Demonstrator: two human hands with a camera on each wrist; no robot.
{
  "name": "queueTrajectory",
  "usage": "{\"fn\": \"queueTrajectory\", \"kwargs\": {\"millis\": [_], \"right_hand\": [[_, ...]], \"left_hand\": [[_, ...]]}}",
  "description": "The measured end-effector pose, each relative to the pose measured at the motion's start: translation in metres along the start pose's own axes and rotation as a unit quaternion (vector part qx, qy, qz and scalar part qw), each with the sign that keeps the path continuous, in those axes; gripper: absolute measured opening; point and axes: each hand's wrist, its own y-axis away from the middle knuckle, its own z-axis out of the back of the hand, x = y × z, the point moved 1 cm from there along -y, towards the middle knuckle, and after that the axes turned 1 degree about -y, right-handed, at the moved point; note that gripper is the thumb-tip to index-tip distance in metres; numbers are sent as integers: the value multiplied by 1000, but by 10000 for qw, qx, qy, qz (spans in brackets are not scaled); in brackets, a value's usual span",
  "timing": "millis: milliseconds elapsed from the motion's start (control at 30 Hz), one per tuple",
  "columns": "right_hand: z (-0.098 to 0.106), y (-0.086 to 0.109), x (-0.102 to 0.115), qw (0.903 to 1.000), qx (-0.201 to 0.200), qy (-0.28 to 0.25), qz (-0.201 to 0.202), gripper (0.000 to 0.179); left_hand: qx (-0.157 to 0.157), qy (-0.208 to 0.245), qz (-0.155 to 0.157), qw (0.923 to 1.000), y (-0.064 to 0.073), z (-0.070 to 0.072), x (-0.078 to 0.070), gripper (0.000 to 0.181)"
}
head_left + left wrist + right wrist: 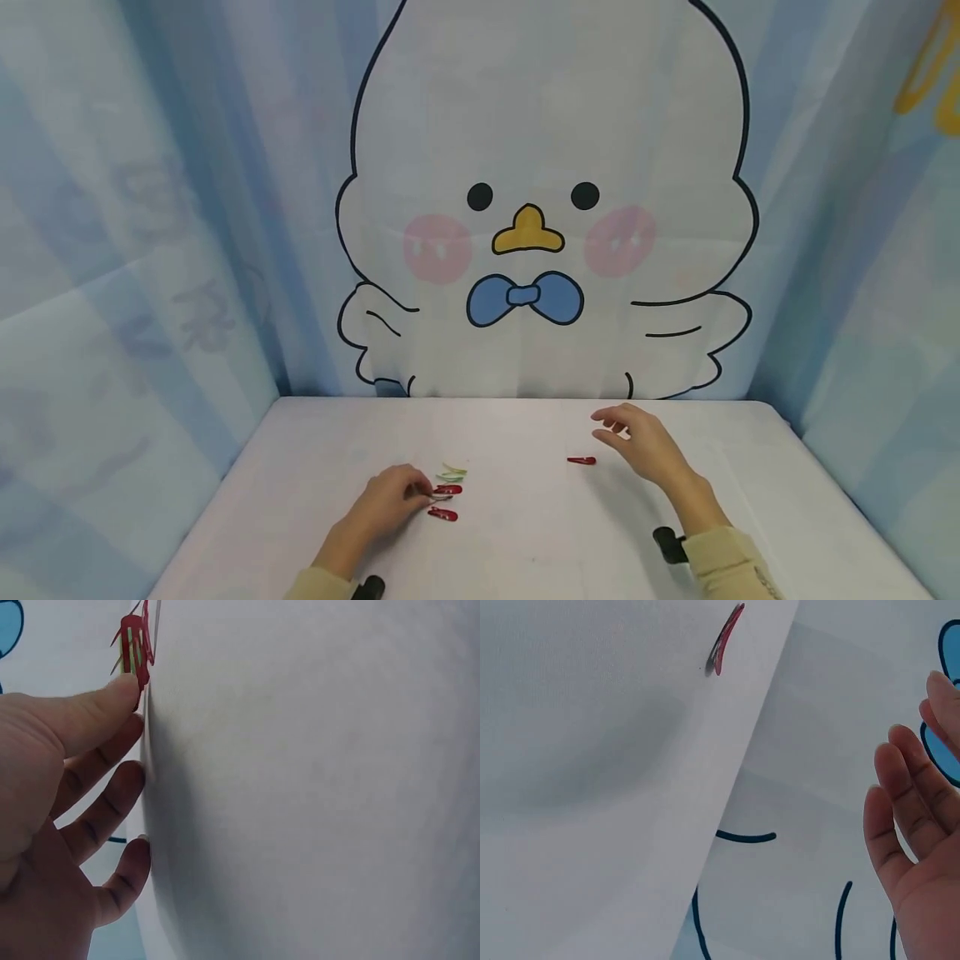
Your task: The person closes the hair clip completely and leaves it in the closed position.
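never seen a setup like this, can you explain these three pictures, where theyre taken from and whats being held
There is no robot here, just a person's two bare hands. The wide picture comes from a camera worn on the head; the two close ones come from cameras on the left and right wrists, so the scene looks turned sideways there.

On the white table lie small things that look like hair clips. The left hand pinches a red clip between its fingers. Beside it are another red clip and some green clips, too small to count surely. The right hand is raised above the table, holding nothing, near a lone red clip. Behind hangs a cartoon curtain.
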Motion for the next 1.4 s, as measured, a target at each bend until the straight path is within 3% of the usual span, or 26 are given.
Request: {"fn": "queueTrajectory", "kwargs": {"millis": [267, 433, 800, 1133, 1400], "right_hand": [[8, 3, 6, 9991, -286, -5, 301, 27], [16, 6, 13, 9977, -461, 73, 502, 28], [17, 13, 28, 9965, -582, -86, 591, 30], [1, 25, 42, 9942, -620, -344, 810, 35], [-17, 33, 51, 9921, -418, -682, 968, 33]], "left_hand": [[59, -121, -156, 9998, -2, 2, 1, 12], [99, 79, 3, 9999, 1, 6, -2, 10], [-298, 544, -302, 9976, 6, 21, -15, 7], [-749, 1191, -647, 9879, 7, 19, -41, 6], [-617, 1625, -685, 9824, 1, 12, -62, 7]]}}
